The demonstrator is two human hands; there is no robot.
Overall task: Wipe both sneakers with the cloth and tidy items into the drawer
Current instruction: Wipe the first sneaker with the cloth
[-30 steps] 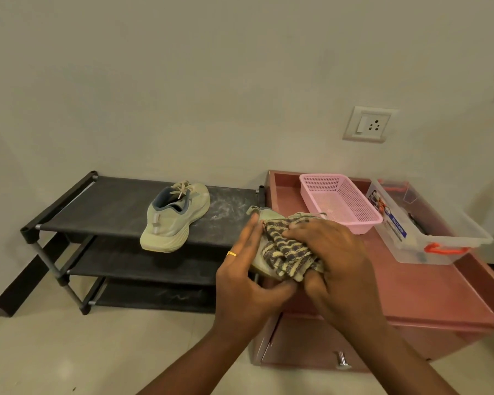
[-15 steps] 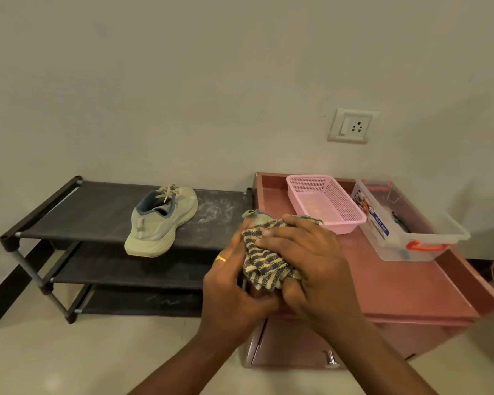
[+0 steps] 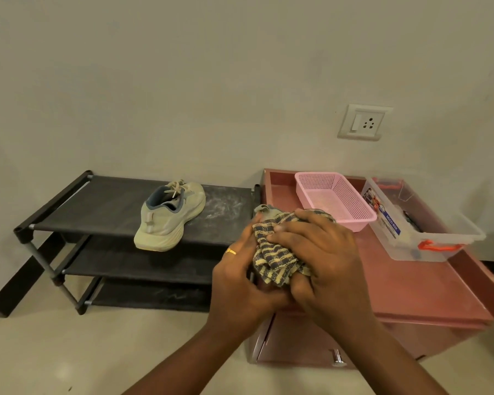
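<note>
One pale green sneaker (image 3: 170, 216) stands on the top shelf of the black shoe rack (image 3: 97, 206). The second sneaker (image 3: 262, 209) is held in front of me, almost wholly hidden; only its tip shows above the cloth. My left hand (image 3: 240, 283) grips that sneaker from the left and below. My right hand (image 3: 320, 260) presses the striped yellow-and-grey cloth (image 3: 274, 260) around it, fingers curled over the cloth. The drawer (image 3: 297, 349) of the reddish cabinet (image 3: 411, 289) sits below my hands, with a metal knob (image 3: 337, 359).
A pink mesh basket (image 3: 335, 199) and a clear plastic box (image 3: 419, 223) with orange latches stand on the cabinet top. A wall socket (image 3: 364, 122) is above them. White dust marks the rack's top shelf to the right of the sneaker. Pale floor lies below.
The view has shifted so the scene sits further left. My right hand has slid with the cloth over the held sneaker, covering more of it. The sneaker on the rack has not moved.
</note>
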